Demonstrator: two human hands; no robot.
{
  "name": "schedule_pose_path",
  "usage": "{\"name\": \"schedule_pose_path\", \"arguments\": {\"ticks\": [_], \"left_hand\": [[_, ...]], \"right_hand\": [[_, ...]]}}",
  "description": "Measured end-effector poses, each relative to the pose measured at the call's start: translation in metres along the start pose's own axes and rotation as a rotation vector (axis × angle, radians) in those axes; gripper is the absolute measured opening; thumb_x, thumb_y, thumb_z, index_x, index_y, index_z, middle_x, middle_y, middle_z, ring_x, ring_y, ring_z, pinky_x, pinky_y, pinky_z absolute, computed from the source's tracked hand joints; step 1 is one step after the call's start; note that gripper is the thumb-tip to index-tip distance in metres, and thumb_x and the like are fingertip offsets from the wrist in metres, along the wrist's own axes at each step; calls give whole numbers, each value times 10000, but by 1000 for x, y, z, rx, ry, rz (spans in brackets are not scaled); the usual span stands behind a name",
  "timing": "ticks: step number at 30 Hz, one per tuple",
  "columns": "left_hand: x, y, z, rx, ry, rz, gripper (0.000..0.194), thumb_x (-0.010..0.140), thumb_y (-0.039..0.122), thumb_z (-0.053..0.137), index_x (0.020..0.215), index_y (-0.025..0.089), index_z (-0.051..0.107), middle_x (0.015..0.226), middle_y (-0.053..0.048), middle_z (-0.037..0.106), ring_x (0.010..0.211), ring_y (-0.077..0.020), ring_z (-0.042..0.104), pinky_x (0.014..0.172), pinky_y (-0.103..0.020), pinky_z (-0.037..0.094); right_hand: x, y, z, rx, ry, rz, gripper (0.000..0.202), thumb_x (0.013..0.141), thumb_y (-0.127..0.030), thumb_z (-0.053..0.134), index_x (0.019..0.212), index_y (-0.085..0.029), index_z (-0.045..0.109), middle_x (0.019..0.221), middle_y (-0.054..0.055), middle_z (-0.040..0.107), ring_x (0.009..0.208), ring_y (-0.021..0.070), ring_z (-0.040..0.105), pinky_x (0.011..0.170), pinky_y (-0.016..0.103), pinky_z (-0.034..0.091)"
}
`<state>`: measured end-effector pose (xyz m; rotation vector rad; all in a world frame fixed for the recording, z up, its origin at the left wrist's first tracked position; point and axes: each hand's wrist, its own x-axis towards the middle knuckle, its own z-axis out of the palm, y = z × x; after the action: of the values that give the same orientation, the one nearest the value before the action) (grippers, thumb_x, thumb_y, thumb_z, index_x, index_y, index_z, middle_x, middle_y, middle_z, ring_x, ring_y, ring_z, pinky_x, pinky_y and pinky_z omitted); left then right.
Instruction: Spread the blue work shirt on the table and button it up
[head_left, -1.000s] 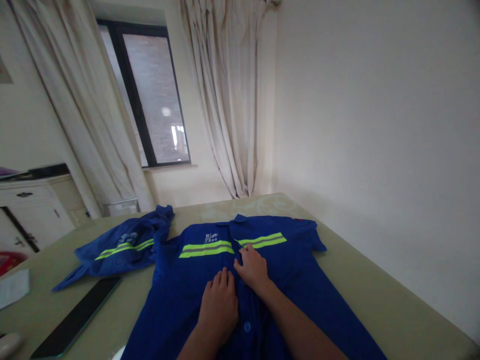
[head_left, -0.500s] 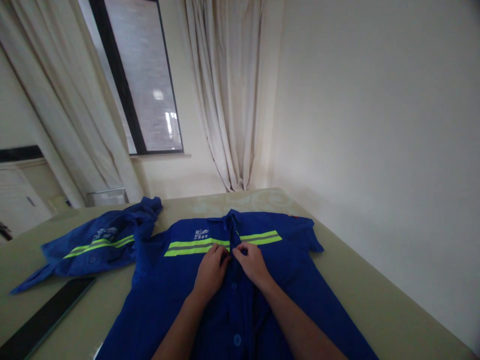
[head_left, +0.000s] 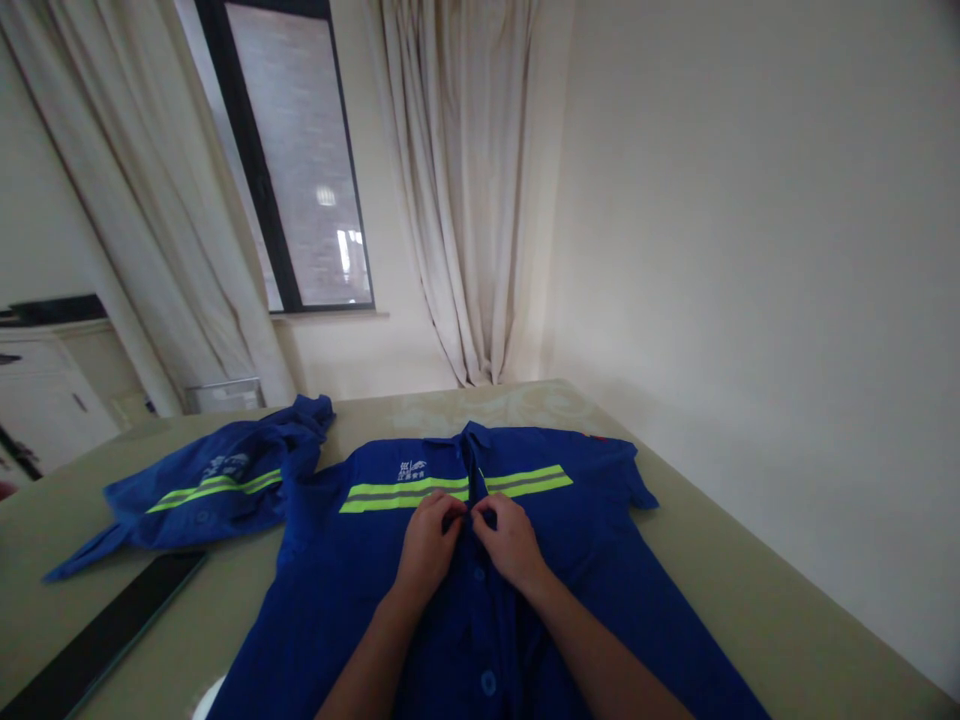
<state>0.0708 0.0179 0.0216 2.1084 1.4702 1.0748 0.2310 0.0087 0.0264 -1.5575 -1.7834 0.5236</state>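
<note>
A blue work shirt (head_left: 345, 590) with yellow-green reflective bands and a white chest logo lies spread over the table, collar toward the far side. My left hand (head_left: 433, 540) pinches the shirt's front opening just below the band. Close beside it, my right hand (head_left: 510, 538) pinches the other side of the opening, thumb and index finger together. The fingertips of both hands nearly meet, and what lies between them is too small to make out. Buttons show lower down the front.
At the left, a second blue garment (head_left: 217, 485) lies crumpled on the table (head_left: 712, 540). A long black flat object (head_left: 105, 635) rests nearer me. A small white round edge (head_left: 208, 697) shows beside the shirt. Behind are curtains (head_left: 480, 200), a window and a wall.
The whole view has shifted slightly, so the shirt and table appear a little further right. Both hands stay at the shirt's opening, their fingers slightly changed in pose.
</note>
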Motion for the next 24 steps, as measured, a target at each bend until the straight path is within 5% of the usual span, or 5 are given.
{"name": "schedule_pose_path", "arguments": {"ticks": [6,12,24], "left_hand": [[-3,3,0,-31,-24,21,317,787,5,508,897,223,711,921,-25,713,882,-180,666,798,-282,492],[-1,-1,3,-31,-33,-102,199,870,143,553,948,226,717,964,-33,762,931,-210,695,865,-331,512],[-5,1,5,113,4,-4,200,941,160,471,957,237,655,952,-39,706,921,-210,660,839,-319,489]], "right_hand": [[-4,-5,1,-6,-3,72,248,827,-442,726,938,-220,730,986,45,741,950,229,690,823,287,471],[1,3,2,7,-7,-12,135,891,-236,615,927,-214,743,1001,51,742,982,212,681,882,279,466],[6,4,-3,212,4,-53,259,857,-163,545,893,-230,793,956,40,776,938,209,695,874,294,493]]}}
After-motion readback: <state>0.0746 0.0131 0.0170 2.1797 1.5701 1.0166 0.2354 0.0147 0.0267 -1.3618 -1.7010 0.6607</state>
